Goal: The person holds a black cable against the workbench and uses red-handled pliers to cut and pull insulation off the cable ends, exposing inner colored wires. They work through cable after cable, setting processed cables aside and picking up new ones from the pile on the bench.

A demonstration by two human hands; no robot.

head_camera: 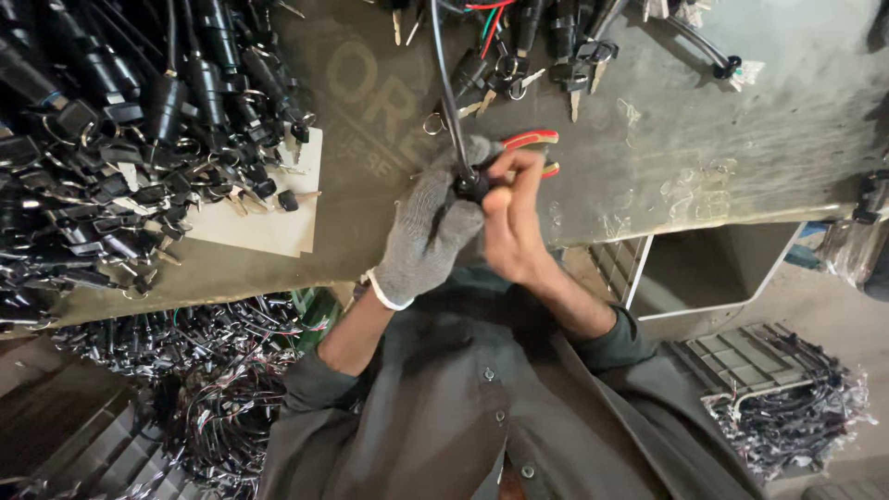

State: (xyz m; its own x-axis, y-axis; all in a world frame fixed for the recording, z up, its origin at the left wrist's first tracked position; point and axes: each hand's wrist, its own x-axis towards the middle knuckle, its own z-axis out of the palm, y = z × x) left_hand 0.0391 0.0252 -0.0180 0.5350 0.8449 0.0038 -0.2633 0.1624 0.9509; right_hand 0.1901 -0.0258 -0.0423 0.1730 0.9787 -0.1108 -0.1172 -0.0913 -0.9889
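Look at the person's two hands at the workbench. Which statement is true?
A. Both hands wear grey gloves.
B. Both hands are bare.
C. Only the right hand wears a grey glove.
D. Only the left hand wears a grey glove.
D: the left hand is covered by a grey knitted glove, while the right hand is bare; both close on a small black part at the end of a black cable, with red-handled pliers just behind them.
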